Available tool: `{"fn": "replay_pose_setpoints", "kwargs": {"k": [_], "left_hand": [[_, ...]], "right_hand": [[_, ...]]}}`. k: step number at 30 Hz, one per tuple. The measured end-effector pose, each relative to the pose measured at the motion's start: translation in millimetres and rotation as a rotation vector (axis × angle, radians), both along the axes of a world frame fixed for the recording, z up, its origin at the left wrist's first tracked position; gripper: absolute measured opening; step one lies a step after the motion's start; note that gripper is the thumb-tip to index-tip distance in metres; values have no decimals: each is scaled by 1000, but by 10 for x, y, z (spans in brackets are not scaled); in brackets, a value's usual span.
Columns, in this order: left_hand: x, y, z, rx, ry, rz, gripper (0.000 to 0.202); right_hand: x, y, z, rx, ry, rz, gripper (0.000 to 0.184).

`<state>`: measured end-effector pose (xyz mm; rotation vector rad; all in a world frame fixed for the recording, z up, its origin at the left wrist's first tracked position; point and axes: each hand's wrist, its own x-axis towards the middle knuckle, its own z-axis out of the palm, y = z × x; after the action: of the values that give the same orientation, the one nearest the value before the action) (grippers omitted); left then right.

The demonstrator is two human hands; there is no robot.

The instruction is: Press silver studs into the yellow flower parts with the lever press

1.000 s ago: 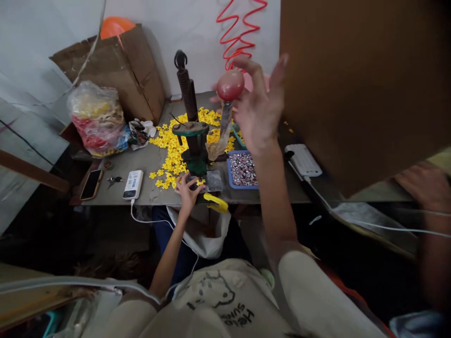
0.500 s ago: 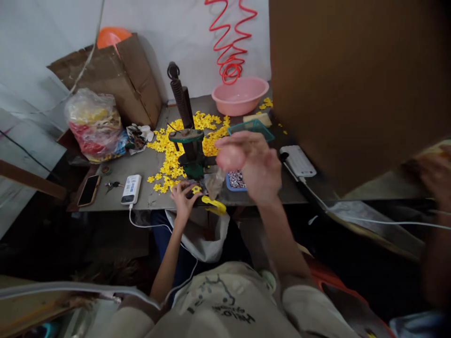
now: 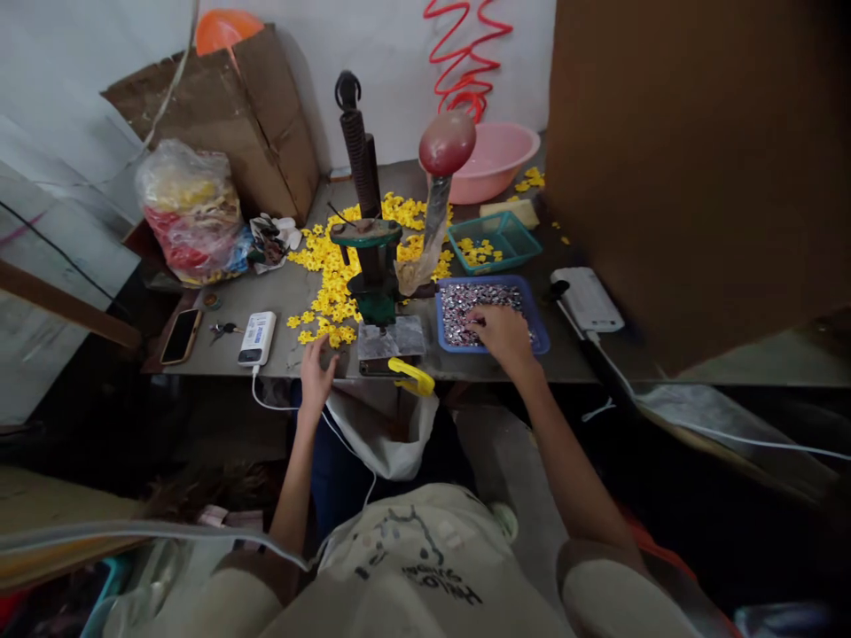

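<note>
Right hand (image 3: pixel 503 337) reaches out to the front of the bench (image 3: pixel 287 354), its fingertips down among the shiny studs (image 3: pixel 475 312) heaped in a blue tray (image 3: pixel 492 347); whether they pinch any cannot be told. Left hand (image 3: pixel 317 377) sits well apart from it, open and loosely curled at the bench's front edge, with nothing visible in it, just left of a steel plate (image 3: pixel 392 338).

That plate lies at the foot of a green hand press (image 3: pixel 374 257) near the bench's middle. The press has a spring column and a lever topped by a red ball knob (image 3: pixel 447 143), and a yellow clip (image 3: pixel 412 377) sits at the plate's front edge. Yellow plastic flowers (image 3: pixel 339 266) spread around the press base, with more in a teal tray (image 3: pixel 493 241) behind the blue tray. Behind that, near the back edge, stands a pink basin (image 3: pixel 495 159), with a few flowers beside it.

Toward the left edge lie a power bank (image 3: pixel 257 338) with a white cable, keys (image 3: pixel 222 330) and a phone (image 3: pixel 179 337). A stuffed plastic bag (image 3: pixel 190 213) leans before a cardboard box (image 3: pixel 219 124) at the back-left corner. A white cloth bag (image 3: pixel 382 434) hangs below the front edge, over the person's lap.
</note>
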<state>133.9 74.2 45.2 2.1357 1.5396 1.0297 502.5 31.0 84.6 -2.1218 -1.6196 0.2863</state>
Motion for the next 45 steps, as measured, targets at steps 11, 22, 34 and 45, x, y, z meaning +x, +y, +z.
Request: {"fn": "replay_pose_setpoints", "kwargs": {"k": [11, 22, 34, 45], "left_hand": [[-34, 195, -30, -64, 124, -219, 27], [-125, 196, -46, -141, 62, -166, 39], [587, -396, 196, -152, -321, -208, 36], [962, -498, 192, -270, -580, -225, 40]], "right_hand": [[130, -115, -174, 218, 167, -168, 22], [113, -88, -99, 282, 284, -185, 16], [-607, -243, 191, 260, 1098, 193, 27], [-1217, -141, 1, 354, 801, 396, 17]]}}
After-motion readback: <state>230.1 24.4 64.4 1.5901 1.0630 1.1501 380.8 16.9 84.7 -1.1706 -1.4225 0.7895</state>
